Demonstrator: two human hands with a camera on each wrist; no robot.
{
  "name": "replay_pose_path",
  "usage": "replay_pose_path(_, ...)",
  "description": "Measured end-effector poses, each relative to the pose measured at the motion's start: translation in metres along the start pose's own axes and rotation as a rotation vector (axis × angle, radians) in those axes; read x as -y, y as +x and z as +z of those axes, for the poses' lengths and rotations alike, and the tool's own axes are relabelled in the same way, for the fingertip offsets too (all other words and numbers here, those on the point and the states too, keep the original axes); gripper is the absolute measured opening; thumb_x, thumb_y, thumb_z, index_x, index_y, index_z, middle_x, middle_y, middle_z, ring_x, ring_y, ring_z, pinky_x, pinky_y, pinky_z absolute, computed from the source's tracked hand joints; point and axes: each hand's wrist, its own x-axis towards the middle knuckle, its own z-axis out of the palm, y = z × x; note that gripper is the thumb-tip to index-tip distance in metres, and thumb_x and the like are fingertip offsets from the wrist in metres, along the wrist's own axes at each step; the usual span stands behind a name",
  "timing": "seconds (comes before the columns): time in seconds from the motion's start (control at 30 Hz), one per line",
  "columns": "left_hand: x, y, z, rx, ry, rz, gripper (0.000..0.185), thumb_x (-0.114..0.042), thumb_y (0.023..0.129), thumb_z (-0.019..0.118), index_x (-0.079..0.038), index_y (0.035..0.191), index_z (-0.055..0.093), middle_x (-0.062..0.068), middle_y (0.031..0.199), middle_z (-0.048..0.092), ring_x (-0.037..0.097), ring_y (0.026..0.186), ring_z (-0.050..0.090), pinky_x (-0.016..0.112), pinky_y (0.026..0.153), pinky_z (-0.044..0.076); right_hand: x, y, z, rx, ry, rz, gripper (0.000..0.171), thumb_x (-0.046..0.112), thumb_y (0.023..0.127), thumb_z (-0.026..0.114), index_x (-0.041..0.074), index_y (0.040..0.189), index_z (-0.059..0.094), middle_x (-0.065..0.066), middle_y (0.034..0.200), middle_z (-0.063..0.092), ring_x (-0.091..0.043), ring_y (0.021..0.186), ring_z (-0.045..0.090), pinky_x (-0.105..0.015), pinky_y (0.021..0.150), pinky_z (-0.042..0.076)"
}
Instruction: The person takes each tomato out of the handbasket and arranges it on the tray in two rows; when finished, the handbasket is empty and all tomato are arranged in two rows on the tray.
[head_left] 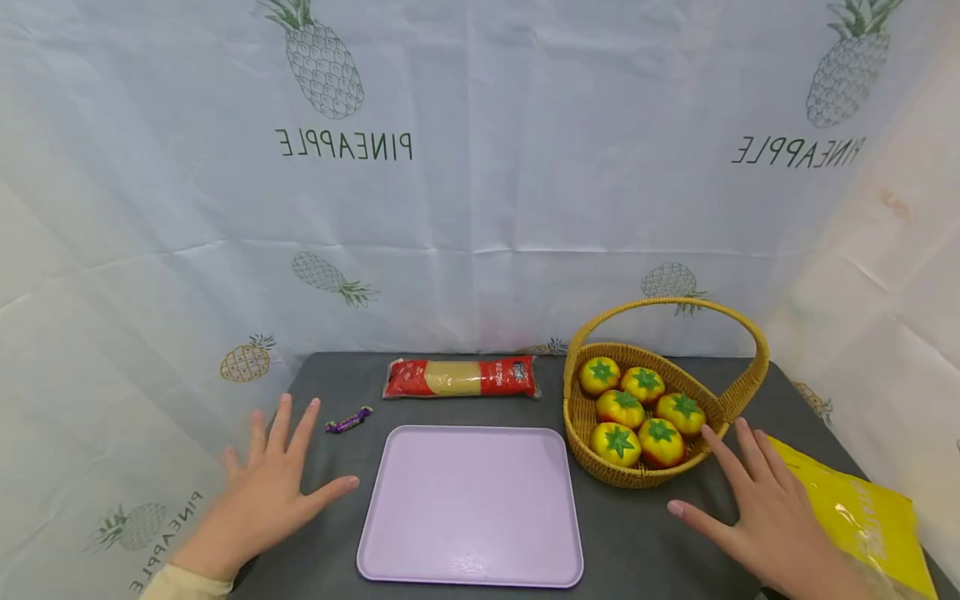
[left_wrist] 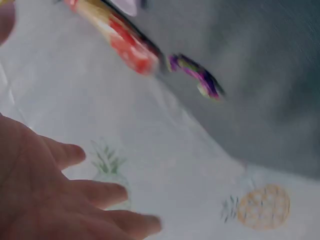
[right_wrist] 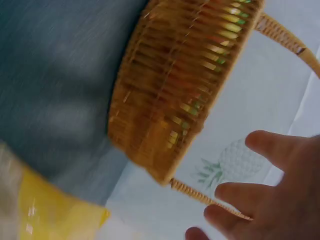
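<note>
My left hand [head_left: 272, 492] is held with fingers spread to the left of the lilac tray [head_left: 471, 507], gripping nothing. Just beyond its fingertips lies a small purple wrapped candy [head_left: 348, 420], also visible in the left wrist view as a purple twist [left_wrist: 196, 76]. My right hand [head_left: 772, 508], fingers likewise spread, holds nothing and is nearest the wicker basket [head_left: 572, 427]. Inside that basket sit several yellow-red persimmon-like fruits [head_left: 617, 444] with green leafy tops. The right wrist view shows the basket's woven side [right_wrist: 155, 75] beside my fingers; contact cannot be told.
Behind the tray a red-and-gold packet [head_left: 461, 377], apparently noodles, lies along the dark table's [head_left: 630, 542] back edge. A yellow plastic bag [head_left: 862, 517] is at the right, partly behind my right hand. The basket's tall handle [head_left: 667, 302] arches up before a pineapple-print curtain [head_left: 510, 167].
</note>
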Motion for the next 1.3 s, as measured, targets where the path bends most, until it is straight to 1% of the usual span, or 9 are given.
replay_pose_path(0.1,-0.007,0.005,0.007,0.014,-0.082,0.035,0.123,-0.076,0.092,0.069,-0.020,0.176,-0.001,0.030,0.179,0.002,0.071,0.155,0.020,0.092,0.105,0.031,0.007,0.006,-0.002,-0.045,0.050,-0.030,0.111,0.072,0.091,0.072,0.012,0.172,0.025,-0.037,0.175,0.011,-0.068,0.150,0.023,-0.089,0.106,0.026)
replay_pose_path(0.2,-0.016,0.012,0.014,0.038,-0.161,0.043,0.116,-0.068,0.095,0.071,-0.013,0.175,0.008,0.032,0.176,0.016,0.062,0.145,0.047,0.078,0.104,0.049,0.016,0.013,-0.005,-0.080,0.101,-0.045,0.107,0.069,0.091,0.076,0.005,0.167,0.037,-0.038,0.169,0.025,-0.068,0.143,0.035,-0.088,0.105,0.033)
replay_pose_path(0.37,-0.034,0.033,0.024,0.106,-0.243,-0.029,0.106,-0.061,0.098,0.072,-0.005,0.172,0.019,0.033,0.164,0.037,0.049,0.129,0.066,0.067,0.101,0.058,0.028,0.027,-0.009,-0.101,0.135,-0.063,0.097,0.064,0.092,0.077,0.000,0.158,0.048,-0.038,0.159,0.042,-0.063,0.134,0.050,-0.082,0.102,0.047)
replay_pose_path(0.53,-0.043,0.051,0.031,0.161,-0.313,-0.071,0.100,-0.056,0.097,0.074,0.001,0.167,0.029,0.034,0.154,0.050,0.041,0.119,0.072,0.061,0.098,0.061,0.032,0.040,-0.007,-0.065,0.147,-0.076,0.088,0.058,0.093,0.079,0.001,0.154,0.054,-0.036,0.150,0.052,-0.059,0.127,0.058,-0.077,0.098,0.052)
replay_pose_path(0.7,-0.044,0.057,0.038,0.191,-0.307,-0.082,0.096,-0.053,0.097,0.075,0.003,0.164,0.037,0.028,0.140,0.066,0.044,0.130,0.065,0.065,0.107,0.055,0.032,0.050,-0.002,-0.047,0.143,-0.066,0.079,0.050,0.092,0.084,0.001,0.149,0.060,-0.034,0.145,0.059,-0.056,0.124,0.062,-0.073,0.097,0.054)
replay_pose_path(0.77,-0.044,0.058,0.041,0.204,-0.308,-0.092,0.093,-0.052,0.096,0.076,0.004,0.162,0.040,0.024,0.133,0.070,0.039,0.121,0.069,0.062,0.102,0.058,0.032,0.053,-0.002,-0.048,0.133,-0.050,0.078,0.049,0.091,0.085,0.000,0.147,0.062,-0.034,0.144,0.059,-0.056,0.122,0.063,-0.073,0.096,0.054)
replay_pose_path(0.87,-0.044,0.058,0.044,0.228,-0.337,-0.124,0.088,-0.047,0.096,0.077,0.004,0.160,0.044,0.019,0.124,0.071,0.024,0.092,0.072,0.048,0.081,0.064,0.033,0.057,-0.001,-0.044,0.119,-0.030,0.077,0.047,0.089,0.087,0.000,0.145,0.064,-0.035,0.141,0.060,-0.055,0.119,0.064,-0.073,0.094,0.053)
replay_pose_path(1.03,-0.044,0.058,0.050,0.259,-0.426,-0.166,0.078,-0.037,0.098,0.077,0.002,0.158,0.047,0.016,0.116,0.071,0.017,0.062,0.068,0.034,0.061,0.060,0.038,0.064,0.003,-0.045,0.108,-0.014,0.074,0.044,0.088,0.087,-0.003,0.142,0.065,-0.037,0.139,0.061,-0.057,0.118,0.064,-0.077,0.093,0.049)
replay_pose_path(1.3,-0.044,0.059,0.056,0.266,-0.451,-0.155,0.063,-0.016,0.095,0.077,0.001,0.152,0.055,0.015,0.109,0.069,0.017,0.061,0.067,0.034,0.057,0.061,0.043,0.068,0.007,-0.035,0.123,0.055,0.072,0.039,0.089,0.085,-0.005,0.142,0.063,-0.041,0.142,0.057,-0.061,0.121,0.061,-0.077,0.090,0.041)
